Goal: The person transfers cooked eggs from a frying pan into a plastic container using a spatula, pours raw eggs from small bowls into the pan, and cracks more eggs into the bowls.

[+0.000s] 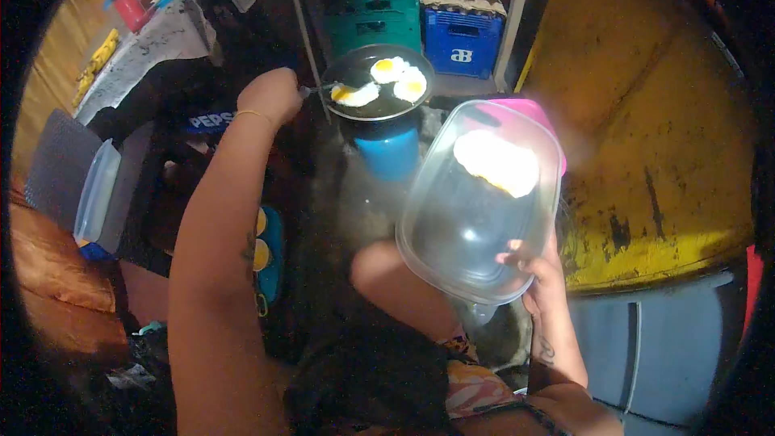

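Observation:
Several fried eggs [389, 70] lie in a dark round pan [378, 103], which rests above a blue cylinder-shaped base [389, 153]. At the pan's left side, my left hand [270, 98] is closed around the handle of a utensil whose end reaches the leftmost egg [355, 95]. My right hand [537, 270] grips the lower right edge of a clear plastic container [452, 234], tilted beside the pan. Inside the container, near its upper end, is a white cooked egg [496, 163]. Something pink [529, 113] shows behind the container's top edge.
Behind the pan stand a green crate [373, 20] and a blue crate [460, 44] with egg trays on top. A yellow panel [662, 129] fills the right. At left are bananas [98, 60], a red cup [129, 8] and a teal tray [272, 254] holding round yellow items.

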Tool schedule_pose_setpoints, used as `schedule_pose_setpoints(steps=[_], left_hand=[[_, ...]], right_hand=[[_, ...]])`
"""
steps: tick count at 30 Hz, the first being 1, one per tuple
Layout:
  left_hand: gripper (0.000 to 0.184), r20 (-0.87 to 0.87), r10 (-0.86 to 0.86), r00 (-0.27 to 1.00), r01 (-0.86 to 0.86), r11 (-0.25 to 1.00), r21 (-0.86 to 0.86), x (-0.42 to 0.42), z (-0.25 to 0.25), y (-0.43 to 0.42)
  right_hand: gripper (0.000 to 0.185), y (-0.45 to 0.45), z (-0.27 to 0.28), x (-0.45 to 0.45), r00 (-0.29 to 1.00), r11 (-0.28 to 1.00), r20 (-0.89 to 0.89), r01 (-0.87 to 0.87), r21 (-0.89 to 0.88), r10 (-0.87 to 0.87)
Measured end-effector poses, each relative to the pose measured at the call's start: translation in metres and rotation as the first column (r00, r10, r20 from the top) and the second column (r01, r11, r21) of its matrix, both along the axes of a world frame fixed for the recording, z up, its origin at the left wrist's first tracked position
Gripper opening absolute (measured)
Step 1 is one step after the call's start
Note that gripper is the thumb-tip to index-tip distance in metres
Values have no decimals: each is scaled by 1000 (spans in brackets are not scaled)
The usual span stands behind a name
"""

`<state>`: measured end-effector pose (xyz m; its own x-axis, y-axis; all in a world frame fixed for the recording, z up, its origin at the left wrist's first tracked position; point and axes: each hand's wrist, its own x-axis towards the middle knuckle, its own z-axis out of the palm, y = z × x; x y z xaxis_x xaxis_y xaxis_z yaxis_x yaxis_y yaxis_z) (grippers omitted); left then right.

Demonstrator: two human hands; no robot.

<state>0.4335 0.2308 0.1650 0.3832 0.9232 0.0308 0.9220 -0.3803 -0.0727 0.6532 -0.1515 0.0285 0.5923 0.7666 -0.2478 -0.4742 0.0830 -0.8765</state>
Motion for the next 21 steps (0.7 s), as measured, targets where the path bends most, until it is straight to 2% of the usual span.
schedule_pose_setpoints(steps=[4, 7, 13, 16, 21], left_hand=[[25, -56, 14, 998, -9, 996, 85, 3, 17, -15], [25, -105, -2, 994, 12, 996, 94, 7, 19, -5], [24, -145, -59, 988, 90, 971, 223, 10, 32, -11], [23, -249, -63, 966, 121, 967, 223, 2, 54, -23], [22, -247, -106, 963, 170, 953, 252, -18, 75, -35]], right_hand=[[107, -1, -2, 0, 1000, 1000, 9, 0, -11, 0], [106, 0, -2, -1, 1000, 1000, 16, 0, 5, 0], [106, -1, 1, -3, 1000, 1000, 18, -11, 11, 11], [105, -1, 0, -5, 1000, 1000, 18, 2, 17, -3], [104, -3, -4, -4, 1000, 1000, -21, 1, 20, -1]])
